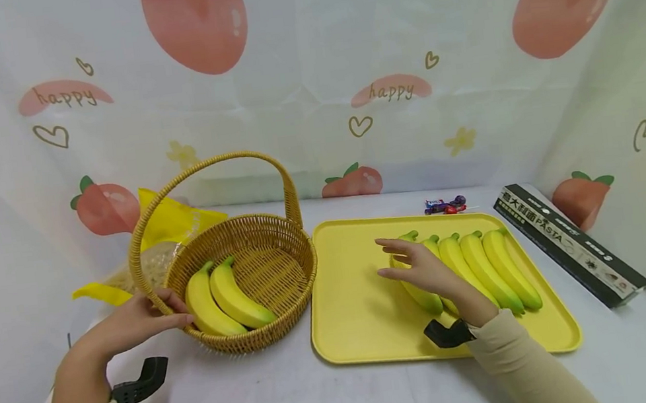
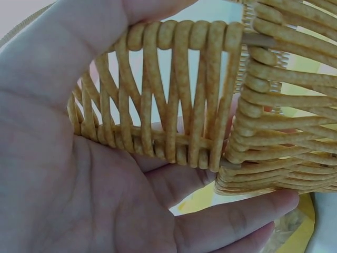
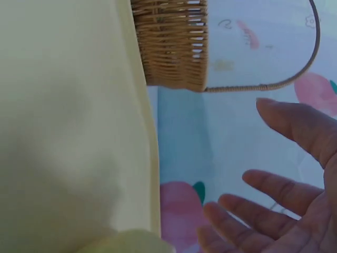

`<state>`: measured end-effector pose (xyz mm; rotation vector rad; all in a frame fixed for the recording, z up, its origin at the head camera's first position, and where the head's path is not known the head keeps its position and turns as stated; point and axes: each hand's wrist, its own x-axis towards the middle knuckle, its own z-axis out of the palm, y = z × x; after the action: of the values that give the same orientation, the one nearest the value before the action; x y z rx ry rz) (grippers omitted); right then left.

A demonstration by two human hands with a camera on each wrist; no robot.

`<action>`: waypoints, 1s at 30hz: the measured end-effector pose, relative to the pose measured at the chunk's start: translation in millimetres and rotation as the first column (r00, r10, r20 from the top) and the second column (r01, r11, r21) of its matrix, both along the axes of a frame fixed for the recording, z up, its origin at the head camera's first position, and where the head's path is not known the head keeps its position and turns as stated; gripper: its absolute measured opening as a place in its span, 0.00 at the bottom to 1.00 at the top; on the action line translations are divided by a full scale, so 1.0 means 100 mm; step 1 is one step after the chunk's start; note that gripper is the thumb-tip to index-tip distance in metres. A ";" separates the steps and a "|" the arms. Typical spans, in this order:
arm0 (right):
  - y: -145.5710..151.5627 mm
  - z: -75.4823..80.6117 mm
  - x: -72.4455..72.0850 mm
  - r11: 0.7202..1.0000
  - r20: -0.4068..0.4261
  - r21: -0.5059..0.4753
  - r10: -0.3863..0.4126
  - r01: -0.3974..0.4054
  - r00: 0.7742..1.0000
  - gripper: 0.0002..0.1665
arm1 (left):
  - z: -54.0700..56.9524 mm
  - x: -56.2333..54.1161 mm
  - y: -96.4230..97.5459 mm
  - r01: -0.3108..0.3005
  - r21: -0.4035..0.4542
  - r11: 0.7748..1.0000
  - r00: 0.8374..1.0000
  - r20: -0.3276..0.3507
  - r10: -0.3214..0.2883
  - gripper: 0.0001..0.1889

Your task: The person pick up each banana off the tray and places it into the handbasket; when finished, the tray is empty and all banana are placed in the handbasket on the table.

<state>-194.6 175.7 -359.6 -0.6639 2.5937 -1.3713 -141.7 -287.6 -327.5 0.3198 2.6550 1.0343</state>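
Observation:
My left hand (image 1: 144,321) grips the foot of the handle of a wicker basket (image 1: 302,283), thumb on one side and fingers behind the weave (image 2: 174,95). Inside the basket, two yellow bananas (image 1: 238,297) lie side by side at the left. The right hand (image 1: 426,269) hovers over a yellow tray (image 1: 361,330), its fingers spread and pointing toward the basket, with nothing held. Several more bananas (image 1: 510,266) lie in a row on the tray's right half, partly covered by this hand and forearm. In the right wrist view, the thumb and fingers (image 3: 274,216) are apart.
Behind the basket's left side sits a yellow bag (image 1: 175,218) with a see-through part. Small wrapped candies (image 1: 446,205) lie beyond the tray's far edge. A long black pasta box (image 1: 570,243) stands along the tray's right side. A printed cloth (image 1: 295,65) hangs behind.

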 end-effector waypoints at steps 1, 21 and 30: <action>0.04 -0.01 0.01 1.000 0.002 0.012 -0.023 0.023 1.000 0.36 | 0.00 0.00 0.00 0.000 -0.002 1.000 1.000 0.001 0.000 0.13; 0.04 -0.20 -0.01 0.984 -0.023 0.134 -0.112 0.114 0.993 0.39 | 0.00 0.00 -0.02 0.027 -0.020 0.999 0.999 -0.024 -0.028 0.11; -0.10 -0.27 -0.06 0.951 -0.087 0.274 -0.124 0.143 0.988 0.41 | -0.02 -0.02 -0.02 0.016 0.002 1.000 1.000 0.014 -0.016 0.12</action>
<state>-200.8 165.9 -387.0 -0.5087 2.8575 -0.9969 -143.3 -289.4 -329.2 0.3330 2.6348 1.0307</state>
